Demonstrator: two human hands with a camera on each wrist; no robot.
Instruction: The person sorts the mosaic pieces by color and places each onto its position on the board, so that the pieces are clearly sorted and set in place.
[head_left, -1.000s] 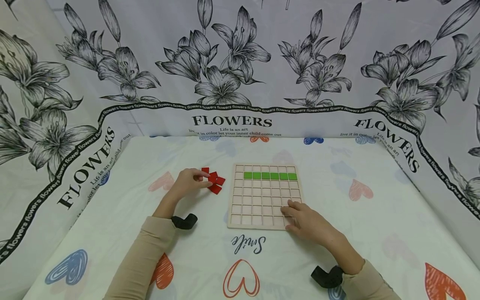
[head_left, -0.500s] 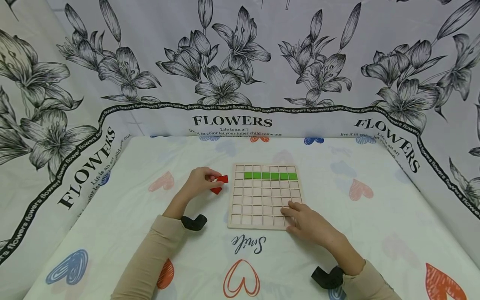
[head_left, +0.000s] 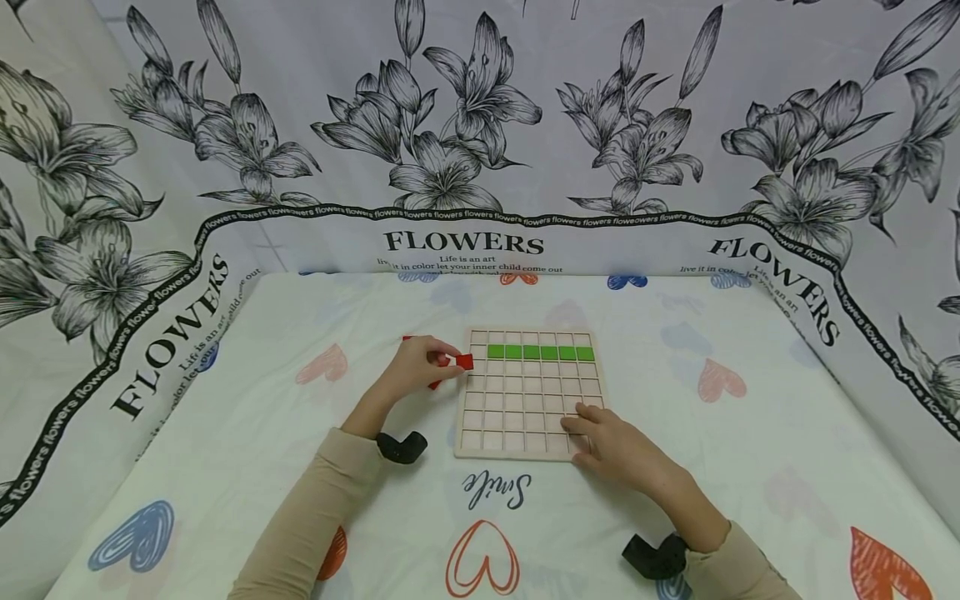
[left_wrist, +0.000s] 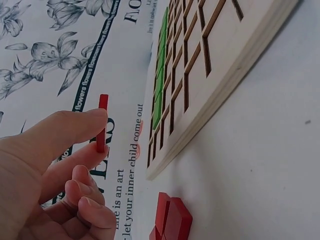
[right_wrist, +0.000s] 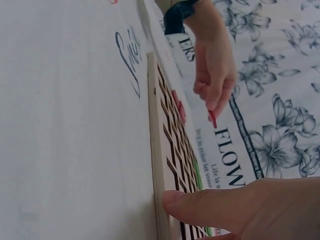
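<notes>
A small red square tile [head_left: 465, 362] is pinched between the thumb and index finger of my left hand [head_left: 417, 367], raised at the left edge of a wooden grid board [head_left: 480, 457]. In the left wrist view that red tile [left_wrist: 102, 125] shows thin and edge-on. More loose red tiles [left_wrist: 172, 220] lie on the cloth below this hand, partly hidden by it in the head view. My right hand [head_left: 622, 446] rests on the board's lower right corner, thumb [right_wrist: 195, 205] on the rim. A row of green tiles [head_left: 531, 352] fills cells near the board's far side.
A white tablecloth [head_left: 405, 517] printed with hearts and the word "Smile" lies under the board. Flower-printed curtain [head_left: 480, 183] surrounds the table at the back and sides. Black straps [head_left: 655, 555] are on both wrists.
My left hand has picked up a red tile from the loose pile and carried it right, to the board's left edge. The right hand has stayed in place on the board.
</notes>
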